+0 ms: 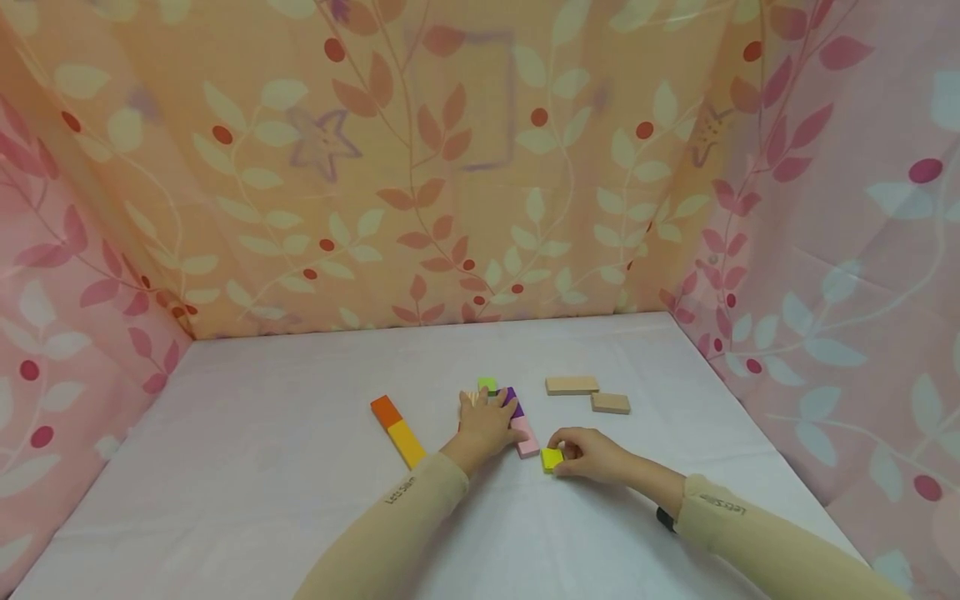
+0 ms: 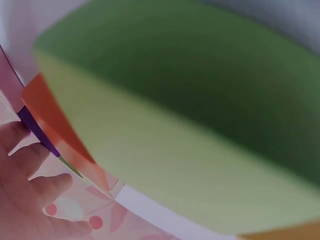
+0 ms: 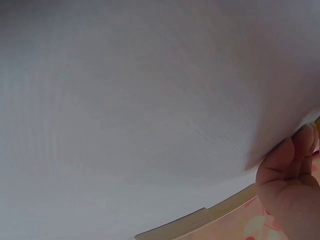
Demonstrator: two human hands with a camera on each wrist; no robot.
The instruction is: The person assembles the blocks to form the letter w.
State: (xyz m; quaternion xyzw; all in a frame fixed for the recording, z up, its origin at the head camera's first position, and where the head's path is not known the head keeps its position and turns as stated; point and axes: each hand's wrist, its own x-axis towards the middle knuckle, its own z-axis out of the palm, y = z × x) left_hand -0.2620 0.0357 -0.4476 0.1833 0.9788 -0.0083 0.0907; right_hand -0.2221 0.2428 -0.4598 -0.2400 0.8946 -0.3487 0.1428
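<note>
In the head view my right hand (image 1: 596, 457) pinches a small yellow block (image 1: 552, 460) between thumb and fingers, low over the white tabletop. My left hand (image 1: 483, 427) has its fingers spread over a group of flat coloured blocks and partly covers them. A purple block (image 1: 513, 402) lies under its fingertips, and a pink block (image 1: 527, 438) continues the row toward the yellow one. Beyond the fingers shows a light green block (image 1: 487, 385). The left wrist view has a large blurred green block (image 2: 175, 90) up close, with an orange block (image 2: 60, 120) beside it.
An orange block (image 1: 386, 412) and a yellow-orange block (image 1: 407, 442) form a slanted row on the left. Two plain wooden blocks (image 1: 572, 386) lie at the back right. Leaf-patterned cloth (image 1: 450, 208) walls the white table (image 1: 262, 467) at the back and sides.
</note>
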